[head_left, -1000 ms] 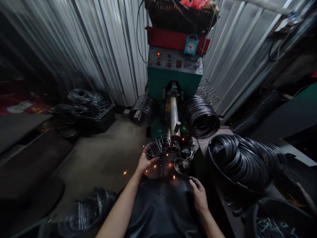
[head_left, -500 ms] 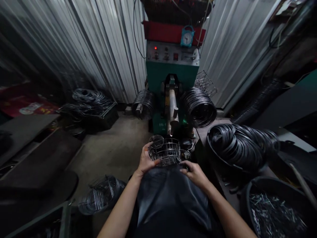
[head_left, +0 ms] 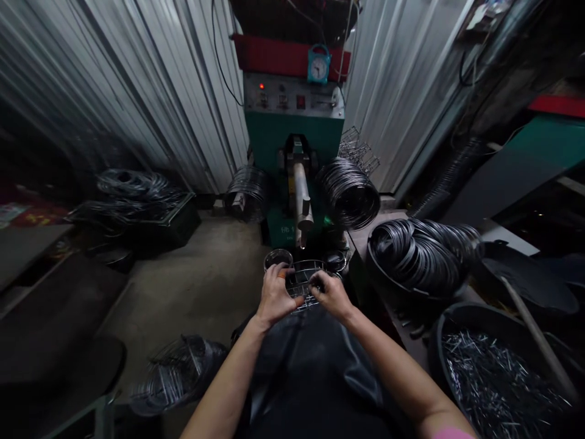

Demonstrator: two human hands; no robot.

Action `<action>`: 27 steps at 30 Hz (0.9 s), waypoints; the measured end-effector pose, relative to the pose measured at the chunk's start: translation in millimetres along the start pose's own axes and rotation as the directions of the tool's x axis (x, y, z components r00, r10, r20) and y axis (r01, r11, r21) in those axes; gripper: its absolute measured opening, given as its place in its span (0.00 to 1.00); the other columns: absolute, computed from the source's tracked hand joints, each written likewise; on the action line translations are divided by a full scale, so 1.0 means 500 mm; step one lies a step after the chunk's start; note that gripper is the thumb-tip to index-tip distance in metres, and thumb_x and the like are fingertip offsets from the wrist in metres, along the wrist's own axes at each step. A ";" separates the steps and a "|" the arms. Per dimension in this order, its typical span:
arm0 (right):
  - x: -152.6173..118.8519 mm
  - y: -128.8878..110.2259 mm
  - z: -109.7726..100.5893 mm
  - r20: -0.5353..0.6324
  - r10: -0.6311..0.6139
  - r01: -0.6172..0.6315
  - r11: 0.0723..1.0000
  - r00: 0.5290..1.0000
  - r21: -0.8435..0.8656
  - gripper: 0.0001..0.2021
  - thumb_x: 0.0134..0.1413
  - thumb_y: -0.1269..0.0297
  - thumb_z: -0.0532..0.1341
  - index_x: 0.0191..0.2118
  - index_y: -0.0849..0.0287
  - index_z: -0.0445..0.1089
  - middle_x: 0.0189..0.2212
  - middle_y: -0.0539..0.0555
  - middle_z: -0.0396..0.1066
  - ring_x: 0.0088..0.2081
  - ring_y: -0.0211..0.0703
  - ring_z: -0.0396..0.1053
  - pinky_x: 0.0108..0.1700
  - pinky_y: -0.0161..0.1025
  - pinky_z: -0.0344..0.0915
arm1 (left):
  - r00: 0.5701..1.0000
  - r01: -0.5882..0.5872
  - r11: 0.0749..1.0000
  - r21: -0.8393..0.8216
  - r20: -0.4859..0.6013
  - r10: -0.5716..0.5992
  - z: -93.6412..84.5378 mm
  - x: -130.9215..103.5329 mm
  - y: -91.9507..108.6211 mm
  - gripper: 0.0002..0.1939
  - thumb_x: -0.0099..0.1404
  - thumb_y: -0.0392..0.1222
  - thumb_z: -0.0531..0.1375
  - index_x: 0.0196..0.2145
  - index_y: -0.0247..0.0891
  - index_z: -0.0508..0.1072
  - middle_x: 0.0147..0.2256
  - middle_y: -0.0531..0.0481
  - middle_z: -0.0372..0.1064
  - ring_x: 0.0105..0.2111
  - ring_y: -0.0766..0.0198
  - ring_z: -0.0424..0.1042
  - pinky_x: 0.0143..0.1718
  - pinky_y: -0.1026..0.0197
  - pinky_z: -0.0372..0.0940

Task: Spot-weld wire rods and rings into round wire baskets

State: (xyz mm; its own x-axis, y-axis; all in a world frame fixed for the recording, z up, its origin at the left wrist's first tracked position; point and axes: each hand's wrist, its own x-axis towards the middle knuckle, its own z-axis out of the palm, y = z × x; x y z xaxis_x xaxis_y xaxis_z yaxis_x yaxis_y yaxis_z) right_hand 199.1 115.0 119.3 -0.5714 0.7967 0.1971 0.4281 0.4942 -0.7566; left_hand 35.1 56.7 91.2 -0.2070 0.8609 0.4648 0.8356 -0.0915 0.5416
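Holds the wire basket (head_left: 305,290) just beyond the black apron (head_left: 315,372), near the metal arm (head_left: 300,192) of the green machine (head_left: 295,127). Grips the left side with the left hand (head_left: 274,300), fingers and thumb parted around the wires. With the right hand (head_left: 333,296), curls fingers nearly closed at the right side; cannot tell whether pinching anything.

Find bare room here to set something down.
Bare floor lies between the wire-filled crate, the green machine and the lower-left wire bundle. It is crowded where left hand and right hand surround the wire frame, and rightward, with wire coils and a tub.
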 end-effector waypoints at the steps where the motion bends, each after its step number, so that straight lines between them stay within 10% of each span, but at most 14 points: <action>1: -0.001 0.001 -0.012 0.024 -0.009 0.009 1.000 1.000 0.020 0.04 0.48 0.69 0.57 0.33 0.56 0.66 0.28 0.48 0.69 0.30 0.37 0.67 0.33 0.31 0.60 | 1.000 -0.001 1.000 -0.001 -0.007 0.001 -0.001 0.003 -0.002 0.30 0.40 0.39 0.66 0.44 0.35 0.66 0.50 0.39 0.61 0.53 0.46 0.59 0.55 0.45 0.58; 6: 0.019 -0.009 -0.060 0.273 0.085 -0.039 0.985 0.958 -0.168 0.11 0.39 0.74 0.61 0.34 0.57 0.67 0.26 0.47 0.69 0.28 0.38 0.65 0.29 0.30 0.57 | 0.999 -0.038 0.998 0.056 0.039 0.036 -0.003 0.014 0.001 0.31 0.40 0.42 0.67 0.45 0.36 0.67 0.51 0.39 0.61 0.53 0.44 0.57 0.55 0.44 0.56; 12: 0.024 0.004 -0.001 0.118 0.129 -0.096 0.963 0.985 -0.253 0.11 0.45 0.75 0.58 0.36 0.56 0.69 0.29 0.50 0.73 0.33 0.41 0.70 0.34 0.32 0.60 | 0.996 -0.017 0.997 0.073 0.093 0.010 0.010 0.014 0.008 0.31 0.39 0.39 0.66 0.44 0.35 0.68 0.51 0.38 0.61 0.54 0.43 0.57 0.55 0.44 0.55; 21: 0.046 0.028 -0.019 0.389 -0.115 0.171 0.979 0.914 -0.112 0.13 0.52 0.72 0.58 0.44 0.58 0.71 0.40 0.55 0.73 0.42 0.43 0.70 0.43 0.36 0.65 | 0.993 0.066 0.996 -0.062 0.100 -0.060 0.009 0.042 -0.024 0.30 0.39 0.38 0.65 0.43 0.40 0.67 0.50 0.43 0.61 0.53 0.47 0.59 0.53 0.45 0.59; 27: 0.057 0.024 -0.011 0.339 -0.078 0.169 0.953 0.938 -0.250 0.14 0.50 0.76 0.58 0.43 0.57 0.72 0.39 0.54 0.74 0.41 0.42 0.71 0.41 0.34 0.65 | 0.991 0.083 0.989 -0.122 0.110 -0.070 0.013 0.062 -0.032 0.29 0.39 0.36 0.65 0.42 0.39 0.67 0.49 0.43 0.62 0.52 0.48 0.61 0.51 0.47 0.62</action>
State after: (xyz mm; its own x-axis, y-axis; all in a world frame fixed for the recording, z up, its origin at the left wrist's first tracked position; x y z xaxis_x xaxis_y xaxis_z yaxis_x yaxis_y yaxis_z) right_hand 191.6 145.5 119.4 -0.8061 0.5909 0.0324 0.4867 0.6931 -0.5318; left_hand 18.5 88.0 92.5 -0.2072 0.9151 0.3458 0.7475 -0.0799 0.6595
